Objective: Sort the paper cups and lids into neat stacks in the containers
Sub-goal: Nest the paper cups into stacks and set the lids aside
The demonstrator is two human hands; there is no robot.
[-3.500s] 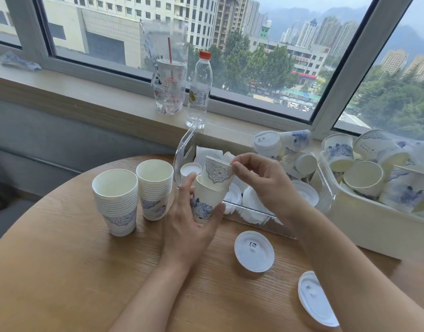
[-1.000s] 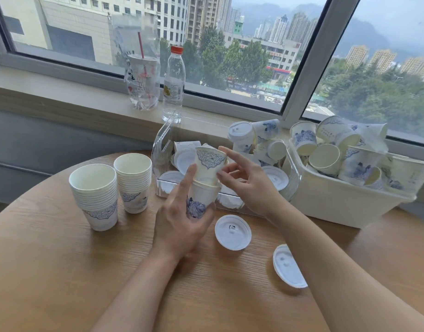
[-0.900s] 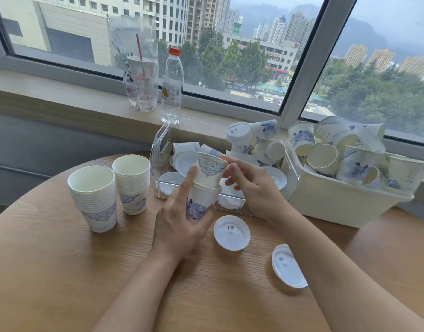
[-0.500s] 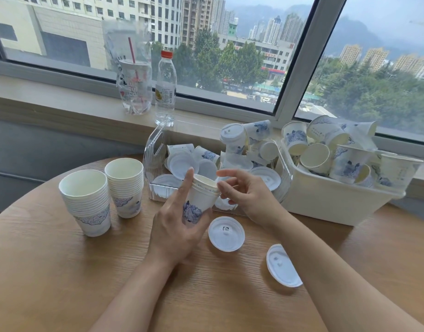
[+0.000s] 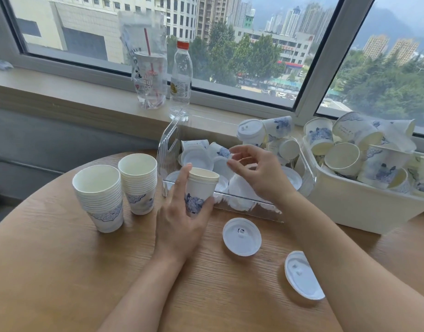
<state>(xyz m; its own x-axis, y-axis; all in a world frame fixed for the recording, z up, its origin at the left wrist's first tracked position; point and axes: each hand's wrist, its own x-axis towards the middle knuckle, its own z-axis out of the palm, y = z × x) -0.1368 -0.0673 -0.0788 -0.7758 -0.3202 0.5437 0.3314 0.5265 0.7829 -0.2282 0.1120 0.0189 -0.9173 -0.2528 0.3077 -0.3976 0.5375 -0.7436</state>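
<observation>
**Nested cups in hand, loose cups still heaped in the bins**

The left hand [image 5: 179, 226] grips a short stack of nested paper cups [image 5: 200, 190] upright just above the tabletop [image 5: 62, 271], thumb on the near right side of the wall and the fingers [image 5: 182, 180] curled round its left side. The right hand [image 5: 258, 174] hovers over the clear container [image 5: 169, 149], its fingers loosely curled with thumb and forefinger close together; whether they pinch anything cannot be told, though nothing shows between them.

Two taller cup stacks [image 5: 99, 197] [image 5: 139, 183] stand side by side on the left of the tabletop, just beside the clear container. That container holds a jumble of white lids and a few tipped cups. To its right the white bin [image 5: 364, 207] is heaped with loose cups lying at all angles. Two lids [image 5: 242, 236] [image 5: 301, 275] lie on the near tabletop, the right one partly under the person's right forearm.

Judging from this, most of the sorting is still ahead. The held stack is light and gripped low, so a hard push with the next cup could tilt it or crush a rim. Reaching into the heaped bin may dislodge cups perched at its top and send them rolling off. The right forearm could also sweep the near lid off the tabletop edge.
</observation>
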